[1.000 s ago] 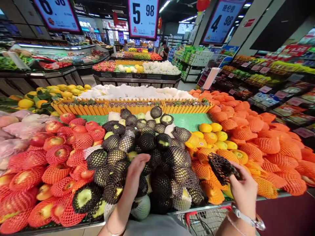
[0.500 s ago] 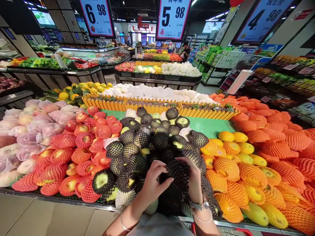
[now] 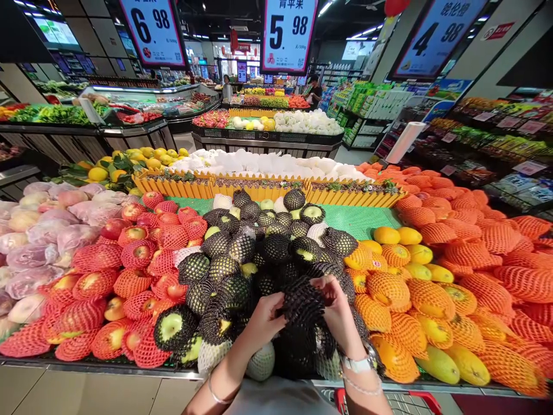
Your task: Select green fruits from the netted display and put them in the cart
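Observation:
Between my hands is a black foam fruit net point(image 3: 303, 301), held above the front of the green apple pile. My left hand point(image 3: 268, 314) pinches its left side, thumb and fingers closed on the mesh. On the opposite side, my right hand point(image 3: 336, 305) grips the net's upper right edge. Whether a fruit sits inside the net I cannot tell. Around my hands lie green apples point(image 3: 170, 327) in black foam nets. Several black nets are heaped below my hands, dark and hard to tell apart. A pale-netted fruit point(image 3: 261, 362) rests by my left forearm.
Red-netted apples point(image 3: 140, 253) lie to the left, with bagged fruit point(image 3: 37, 256) beyond them. Orange-netted mangoes point(image 3: 389, 288) are on the right. A yellow planter fence point(image 3: 259, 189) crosses behind. A red-handled cart point(image 3: 415, 400) stands at the front edge. Price screens point(image 3: 288, 34) hang overhead.
My left hand has closed on the net's left side, where its fingers were spread before. The net has come slightly left, and the view has turned a little to the right.

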The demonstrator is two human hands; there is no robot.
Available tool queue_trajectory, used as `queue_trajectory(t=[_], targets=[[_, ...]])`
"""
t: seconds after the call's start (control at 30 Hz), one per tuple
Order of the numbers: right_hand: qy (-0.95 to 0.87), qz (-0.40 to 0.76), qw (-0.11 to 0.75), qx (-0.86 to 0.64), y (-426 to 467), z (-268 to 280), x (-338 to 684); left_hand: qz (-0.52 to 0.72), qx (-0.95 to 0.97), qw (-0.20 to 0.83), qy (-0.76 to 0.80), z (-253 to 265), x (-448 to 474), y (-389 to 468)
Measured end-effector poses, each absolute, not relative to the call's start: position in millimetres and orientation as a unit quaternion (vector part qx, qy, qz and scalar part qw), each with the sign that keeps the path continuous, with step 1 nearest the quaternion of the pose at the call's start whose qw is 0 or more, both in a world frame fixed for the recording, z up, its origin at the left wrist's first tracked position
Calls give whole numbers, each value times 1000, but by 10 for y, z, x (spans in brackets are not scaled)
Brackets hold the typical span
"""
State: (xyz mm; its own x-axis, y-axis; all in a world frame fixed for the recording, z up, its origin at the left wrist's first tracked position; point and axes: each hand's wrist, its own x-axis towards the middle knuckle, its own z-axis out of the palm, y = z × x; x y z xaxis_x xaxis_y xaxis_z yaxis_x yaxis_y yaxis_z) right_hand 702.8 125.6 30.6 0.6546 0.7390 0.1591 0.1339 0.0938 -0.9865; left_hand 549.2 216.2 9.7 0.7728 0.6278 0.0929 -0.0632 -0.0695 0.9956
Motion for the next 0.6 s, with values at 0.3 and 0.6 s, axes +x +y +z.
queue_trajectory(t=[0.3, 0.6], targets=[[-458, 311, 565, -611, 1336, 409, 7001, 357, 776, 497, 153, 224, 5269, 2397], [-577, 414, 452, -540, 1545, 657, 6815, 368, 763, 502, 172, 224, 5036, 2414]])
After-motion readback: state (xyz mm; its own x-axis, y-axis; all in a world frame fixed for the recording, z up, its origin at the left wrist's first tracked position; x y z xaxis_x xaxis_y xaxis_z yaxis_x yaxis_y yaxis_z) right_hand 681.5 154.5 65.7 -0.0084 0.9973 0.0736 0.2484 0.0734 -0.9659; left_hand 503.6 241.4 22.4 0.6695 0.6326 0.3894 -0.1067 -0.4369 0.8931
